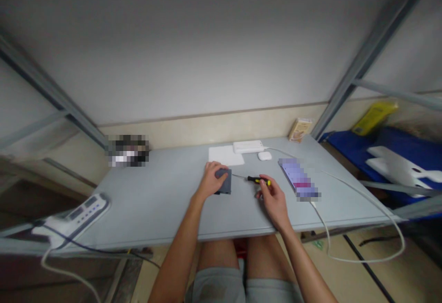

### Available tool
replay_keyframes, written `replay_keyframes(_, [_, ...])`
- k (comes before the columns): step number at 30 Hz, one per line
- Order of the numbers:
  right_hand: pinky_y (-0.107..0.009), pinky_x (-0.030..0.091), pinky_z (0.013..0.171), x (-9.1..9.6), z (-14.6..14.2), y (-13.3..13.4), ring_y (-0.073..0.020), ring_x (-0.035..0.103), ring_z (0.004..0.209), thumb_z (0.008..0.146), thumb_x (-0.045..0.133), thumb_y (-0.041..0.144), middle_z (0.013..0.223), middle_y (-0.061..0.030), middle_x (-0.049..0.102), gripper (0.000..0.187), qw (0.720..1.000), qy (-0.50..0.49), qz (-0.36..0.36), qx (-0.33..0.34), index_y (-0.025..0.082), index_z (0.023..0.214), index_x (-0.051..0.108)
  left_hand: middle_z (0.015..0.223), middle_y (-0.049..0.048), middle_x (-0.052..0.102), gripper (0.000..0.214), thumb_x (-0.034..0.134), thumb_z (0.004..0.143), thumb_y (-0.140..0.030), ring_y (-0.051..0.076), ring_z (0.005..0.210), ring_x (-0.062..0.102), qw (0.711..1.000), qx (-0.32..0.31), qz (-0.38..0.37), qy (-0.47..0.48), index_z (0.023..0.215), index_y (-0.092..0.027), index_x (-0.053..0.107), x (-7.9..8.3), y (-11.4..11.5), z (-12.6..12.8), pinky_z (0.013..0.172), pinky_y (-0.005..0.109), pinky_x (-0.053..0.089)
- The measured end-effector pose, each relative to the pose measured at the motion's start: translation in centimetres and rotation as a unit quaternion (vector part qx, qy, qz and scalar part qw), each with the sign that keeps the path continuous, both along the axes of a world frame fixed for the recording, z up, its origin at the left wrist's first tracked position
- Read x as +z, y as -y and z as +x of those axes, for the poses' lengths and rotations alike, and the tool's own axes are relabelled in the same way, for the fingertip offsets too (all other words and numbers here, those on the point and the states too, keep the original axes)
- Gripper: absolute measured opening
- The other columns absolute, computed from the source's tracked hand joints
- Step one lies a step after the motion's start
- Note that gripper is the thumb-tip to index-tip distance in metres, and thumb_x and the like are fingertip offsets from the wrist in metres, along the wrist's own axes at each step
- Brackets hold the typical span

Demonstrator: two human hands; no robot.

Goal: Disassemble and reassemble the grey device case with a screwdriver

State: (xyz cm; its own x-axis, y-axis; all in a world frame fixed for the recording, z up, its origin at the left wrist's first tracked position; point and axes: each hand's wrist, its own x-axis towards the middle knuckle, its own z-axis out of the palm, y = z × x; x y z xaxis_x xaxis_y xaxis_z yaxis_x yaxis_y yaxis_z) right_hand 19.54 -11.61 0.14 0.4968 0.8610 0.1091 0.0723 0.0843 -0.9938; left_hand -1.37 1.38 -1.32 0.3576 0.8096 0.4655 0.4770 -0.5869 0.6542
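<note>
A small dark grey, flat box-like device (225, 184) stands or lies on the grey table, and my left hand (213, 178) grips it from its left and top. In my right hand (272, 198) is a screwdriver (254, 180) with a black and yellow handle, its fingers closed round the handle's end. The thin metal shaft points left, and its tip is close to the device's right edge. Whether the tip touches the device I cannot tell.
Behind the hands lie a white sheet (224, 155), a white power bank-like block (247, 147) and a white earbud case (264, 156). A phone (299, 178) with a cable lies at right, a small box (300, 130) behind it. A power strip (81, 218) sits at left.
</note>
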Motion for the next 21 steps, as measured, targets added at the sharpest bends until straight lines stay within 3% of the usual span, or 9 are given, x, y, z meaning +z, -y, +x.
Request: replay_keyframes(21, [-0.029,0.046,0.054,0.67,-0.06,0.34,-0.0158,0.057,0.052,0.083,0.063,0.063,0.063,0.0002,0.063,0.051,1.000,-0.006,-0.013,-0.016,0.018,0.108,0.064,0.099,0.0047,0.068,0.013,0.071,0.085,-0.016,0.024,0.104,0.057,0.999,-0.037,-0.026,-0.002,0.096,-0.024,0.074,0.49,0.25,0.07,0.099,0.042,0.045])
